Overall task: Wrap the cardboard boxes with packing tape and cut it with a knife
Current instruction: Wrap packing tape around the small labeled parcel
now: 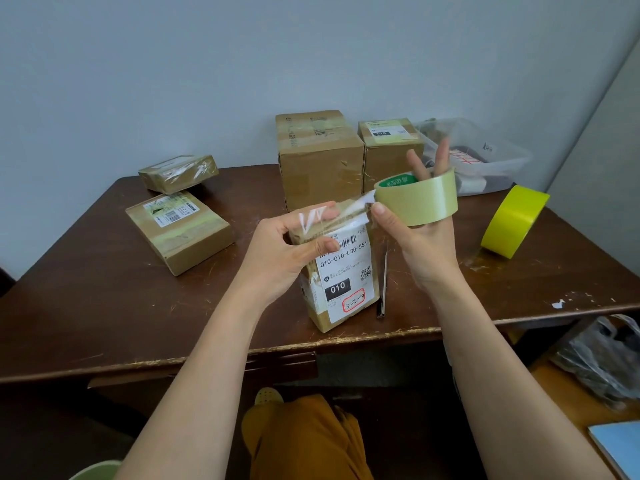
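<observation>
Box in hand: small cardboard box stands on end near the front edge of the brown table; white shipping label faces the camera, printed "010-010-L30-551", "010" on a black patch, handwriting in a red frame.
Left hand: left hand grips the upper left part of the box, thumb on the label face, fingers curled over the top edge, pressing clear tape there.
Right hand: right hand carries the pale green tape roll; fingers pass through the core, two fingertips stick out straight above it, thumb lies against the roll's outer face near the box.
Tape strip: short clear length runs from the roll to the top of the box, taut, slightly wrinkled.
Knife: slim dark utility knife lies flat on the table just right of the box, pointing away from the camera; blade state cannot be told.
Yellow roll: second tape roll, bright yellow, rests tilted on the right side of the table, well apart from the hands.
Left side: two flat taped boxes, one behind the other.
Rear: large carton and smaller carton side by side against the wall; clear plastic bin to their right.
</observation>
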The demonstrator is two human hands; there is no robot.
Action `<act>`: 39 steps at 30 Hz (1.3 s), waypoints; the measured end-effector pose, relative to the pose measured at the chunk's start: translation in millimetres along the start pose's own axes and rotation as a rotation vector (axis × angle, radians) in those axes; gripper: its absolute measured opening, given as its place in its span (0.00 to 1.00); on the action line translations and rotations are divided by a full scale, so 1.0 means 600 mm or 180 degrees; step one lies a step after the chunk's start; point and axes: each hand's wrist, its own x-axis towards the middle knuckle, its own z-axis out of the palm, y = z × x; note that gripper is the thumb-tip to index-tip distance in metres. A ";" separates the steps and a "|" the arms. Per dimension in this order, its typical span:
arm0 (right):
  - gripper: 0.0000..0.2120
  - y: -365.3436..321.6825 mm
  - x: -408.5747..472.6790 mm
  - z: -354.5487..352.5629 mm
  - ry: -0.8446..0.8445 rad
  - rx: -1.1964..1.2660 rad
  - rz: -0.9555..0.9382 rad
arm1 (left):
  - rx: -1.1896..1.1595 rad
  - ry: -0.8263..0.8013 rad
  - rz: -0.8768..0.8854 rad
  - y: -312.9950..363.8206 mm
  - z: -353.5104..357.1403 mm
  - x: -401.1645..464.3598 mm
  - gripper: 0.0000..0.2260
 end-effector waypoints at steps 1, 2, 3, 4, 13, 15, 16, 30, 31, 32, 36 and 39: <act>0.47 -0.004 0.001 0.003 -0.0005 -0.0021 -0.0097 | 0.0001 0.0000 -0.0001 0.000 -0.001 0.000 0.15; 0.46 -0.008 0.002 0.005 -0.0012 -0.0052 -0.0163 | 0.0006 0.0001 -0.0002 -0.001 -0.001 0.000 0.15; 0.45 -0.010 0.003 0.006 -0.0019 -0.0065 -0.0195 | 0.0013 0.0001 -0.0005 -0.001 -0.001 0.001 0.15; 0.45 -0.010 0.002 0.007 -0.0015 -0.0052 -0.0202 | 0.0020 0.0003 -0.0010 -0.002 -0.001 0.001 0.15; 0.51 0.011 0.007 0.006 -0.0056 -0.0032 -0.0076 | 0.0008 -0.0076 -0.0098 -0.001 -0.003 0.001 0.24; 0.48 0.013 0.007 0.010 -0.0044 -0.0011 -0.0069 | -0.0022 -0.0085 -0.0142 0.001 -0.004 0.002 0.25; 0.49 0.015 0.007 0.012 -0.0040 0.0021 -0.0033 | 0.0003 -0.0087 -0.0172 0.002 -0.005 0.002 0.25; 0.48 0.034 -0.019 0.048 -0.0023 0.0932 0.0624 | 0.0247 -0.0004 0.0028 0.000 0.000 -0.001 0.20; 0.47 0.033 -0.020 0.051 0.0052 0.0871 0.0593 | 0.0361 0.0145 0.0071 -0.002 0.004 -0.004 0.23; 0.46 0.032 -0.021 0.055 0.0129 0.0806 0.0561 | 0.0491 0.0295 0.0112 -0.003 0.007 -0.009 0.25; 0.42 0.028 -0.032 0.069 0.0469 0.0494 0.0350 | 0.0857 0.0739 0.0190 -0.007 0.024 -0.033 0.31; 0.42 0.028 -0.042 0.082 0.0615 0.0376 0.0239 | 0.0620 0.1174 0.0018 -0.006 0.047 -0.038 0.33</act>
